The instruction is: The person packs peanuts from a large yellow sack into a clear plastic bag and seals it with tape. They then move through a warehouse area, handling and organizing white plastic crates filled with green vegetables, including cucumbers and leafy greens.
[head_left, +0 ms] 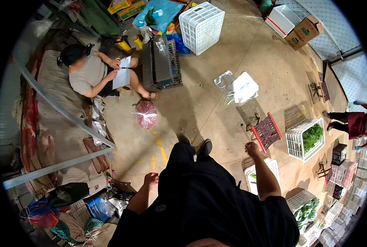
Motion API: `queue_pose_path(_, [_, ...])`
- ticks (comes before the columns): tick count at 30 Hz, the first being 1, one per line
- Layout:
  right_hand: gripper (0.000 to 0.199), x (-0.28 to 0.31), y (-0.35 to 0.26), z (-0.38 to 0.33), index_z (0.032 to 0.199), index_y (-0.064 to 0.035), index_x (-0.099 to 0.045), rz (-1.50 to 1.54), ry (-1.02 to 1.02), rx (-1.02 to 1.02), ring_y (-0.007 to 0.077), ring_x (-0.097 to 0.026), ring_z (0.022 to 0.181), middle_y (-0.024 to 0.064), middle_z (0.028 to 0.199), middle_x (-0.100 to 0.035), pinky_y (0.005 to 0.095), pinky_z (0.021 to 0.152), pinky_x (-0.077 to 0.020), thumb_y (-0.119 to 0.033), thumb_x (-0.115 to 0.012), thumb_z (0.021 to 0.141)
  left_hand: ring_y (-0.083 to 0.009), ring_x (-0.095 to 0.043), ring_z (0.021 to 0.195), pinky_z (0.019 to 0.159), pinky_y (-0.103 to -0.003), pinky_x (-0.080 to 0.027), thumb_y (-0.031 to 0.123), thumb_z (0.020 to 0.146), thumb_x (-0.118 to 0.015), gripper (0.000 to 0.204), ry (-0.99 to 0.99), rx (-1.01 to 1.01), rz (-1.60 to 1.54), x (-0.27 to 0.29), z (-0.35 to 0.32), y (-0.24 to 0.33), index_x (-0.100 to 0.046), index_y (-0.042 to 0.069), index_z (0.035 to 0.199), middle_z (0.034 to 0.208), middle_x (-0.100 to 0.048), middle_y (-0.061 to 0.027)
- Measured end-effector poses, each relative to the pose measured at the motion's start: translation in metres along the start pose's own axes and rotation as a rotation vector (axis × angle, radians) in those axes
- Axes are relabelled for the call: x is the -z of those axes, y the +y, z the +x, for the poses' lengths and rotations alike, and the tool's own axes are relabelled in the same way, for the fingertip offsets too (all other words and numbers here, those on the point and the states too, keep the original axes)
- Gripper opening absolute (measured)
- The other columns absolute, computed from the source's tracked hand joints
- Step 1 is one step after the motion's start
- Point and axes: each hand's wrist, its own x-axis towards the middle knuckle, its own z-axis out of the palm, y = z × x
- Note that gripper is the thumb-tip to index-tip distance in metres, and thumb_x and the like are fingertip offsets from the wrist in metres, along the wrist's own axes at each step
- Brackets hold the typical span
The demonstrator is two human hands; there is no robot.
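Beside the right grip (pixel 252 149), loosely curled, folding stool (pixel 266 133), rails (pixel 275 125) slanting down rightward

- A person (pixel 82 78) is sitting at left, an open notebook (pixel 121 77) across the lap.
- A red bundle in clear plastic (pixel 145 115) is lying on the floor (pixel 270 57) — near that person.
- A white crate (pixel 201 27) is standing near the top.
- A cardboard box (pixel 303 33) is sitting beside a white tub (pixel 280 25).

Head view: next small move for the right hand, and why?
Probably lower the right hand toward the red-framed stool: the hand looks empty, and in this view the stool's frame shows right beside it.
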Motion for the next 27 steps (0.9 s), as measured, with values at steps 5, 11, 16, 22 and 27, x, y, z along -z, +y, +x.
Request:
queue_pose_path(5, [0.024,0.008,-0.013,0.064,0.096,0.0019,-0.064,-0.140,-0.079,-0.049,0.0152,-0.065,0.060,0.0103,0.075,-0.067,0.0300,0.050,-0.0489,-0.020,-0.062,0.088,-0.0195,-0.050,0.049,0.044,-0.035,-0.039,0.014,0.089,-0.054,0.019,0.498,-0.487,1.891,-0.067,0.050,0.006,-0.049,0.013,0.071,0.058,-0.049,-0.0029])
queue_pose_path(11, [0.026,0.001,-0.099,0.104,0.095,0.0002,-0.066,-0.148,-0.078,-0.122,0.0152,-0.065,0.062,0.0092,0.072,-0.067,0.0299,0.052,-0.0499,-0.024,-0.062,0.085,-0.0314,-0.056,0.056,0.053,-0.044,-0.043,0.018,0.079,-0.056,0.021,0.739,-0.203,1.745,-0.050,0.096,0.109,-0.053,0.006,0.062,0.056,-0.054,-0.0124])
queue_pose_path(16, [0.025,0.010,-0.116,0.170,0.090,0.0005,-0.067,-0.058,0.023,-0.174,0.0168,-0.064,0.059,0.0090,0.071,-0.067,0.0300,0.050,-0.0496,-0.022,-0.063,0.082,-0.0149,-0.063,0.071,0.062,-0.027,-0.050,0.026,0.091,-0.054,0.025,0.412,-0.307,0.895,-0.128,0.159,0.299,-0.063,0.003,0.095,0.080,-0.064,-0.0045])
queue_pose_path(22, [0.029,0.007,-0.202,0.247,0.079,-0.0009,-0.069,-0.127,-0.060,-0.166,0.0232,-0.067,0.065,0.0132,0.068,-0.067,0.0353,0.064,-0.0524,-0.028,-0.061,0.081,-0.0187,-0.065,0.072,0.057,-0.028,-0.050,0.023,0.089,-0.063,0.021,0.704,-0.491,0.578,-0.314,0.187,0.430,-0.059,0.005,0.099,0.086,-0.065,-0.0056])
queue_pose_path(27, [0.028,0.073,-0.229,0.419,0.089,-0.0016,-0.067,-0.847,-0.135,0.237,0.0304,-0.068,0.081,0.0197,0.088,-0.069,0.0400,0.073,-0.0536,-0.026,-0.054,0.086,-0.0184,-0.063,0.064,0.051,-0.028,-0.047,0.020,0.087,-0.062,0.017,0.609,-0.389,0.287,-0.280,0.279,0.423,-0.058,0.005,0.095,0.080,-0.063,-0.0073])
